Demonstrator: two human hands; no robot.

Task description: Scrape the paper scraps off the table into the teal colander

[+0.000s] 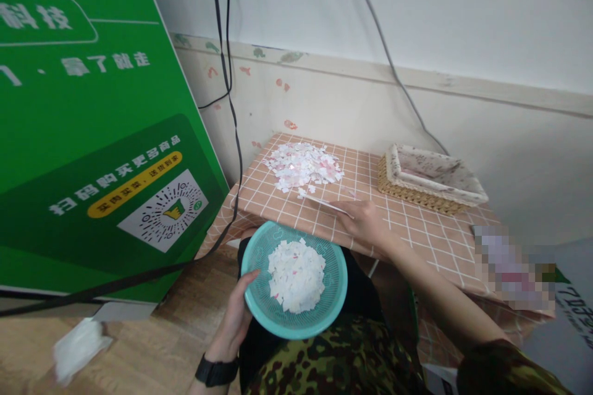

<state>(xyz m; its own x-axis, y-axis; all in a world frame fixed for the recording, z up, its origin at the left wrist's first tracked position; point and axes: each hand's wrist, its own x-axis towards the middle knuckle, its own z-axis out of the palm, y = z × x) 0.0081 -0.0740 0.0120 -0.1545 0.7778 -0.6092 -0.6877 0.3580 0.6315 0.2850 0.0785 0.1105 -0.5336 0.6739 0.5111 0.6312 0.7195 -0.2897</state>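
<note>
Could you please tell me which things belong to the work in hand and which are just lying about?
In use:
teal basket, gripped by the left hand
white scraps inside it
thin flat object, in the right hand
scrap pile on the table

Lying about, apparently:
lined woven basket
white bundle

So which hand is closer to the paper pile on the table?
Right. Your right hand is just in front and to the right of the paper pile, holding a thin white object toward it. Your left hand is farther back, gripping the teal colander.
</note>
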